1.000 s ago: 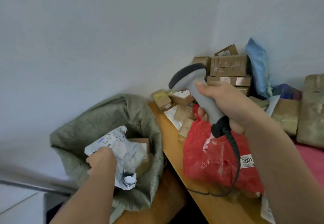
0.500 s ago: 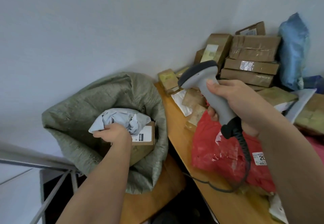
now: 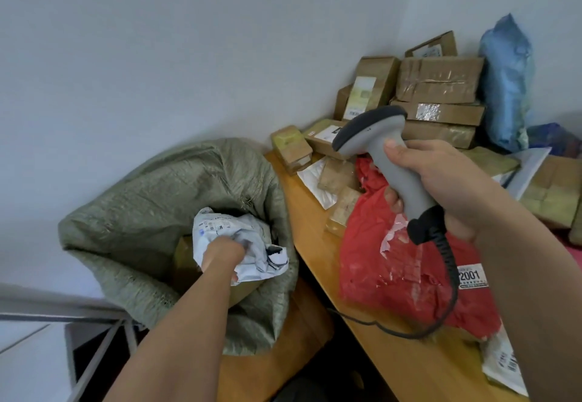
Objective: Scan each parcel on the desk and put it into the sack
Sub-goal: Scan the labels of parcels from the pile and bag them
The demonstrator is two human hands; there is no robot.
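Left hand point(image 3: 222, 252) gripped crumpled white mailer point(image 3: 248, 245) inside green woven sack point(image 3: 163, 212) mouth, beside desk edge point(image 3: 310, 244). Right hand point(image 3: 441, 187) clasped grey barcode scanner point(image 3: 390, 162) above red parcel point(image 3: 403, 269).

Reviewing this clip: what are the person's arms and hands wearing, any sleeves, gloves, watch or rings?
Nothing shows. The left hand and right hand are bare, with no gloves, rings or watch visible, and both forearms are uncovered to the frame edge, no sleeves in view.
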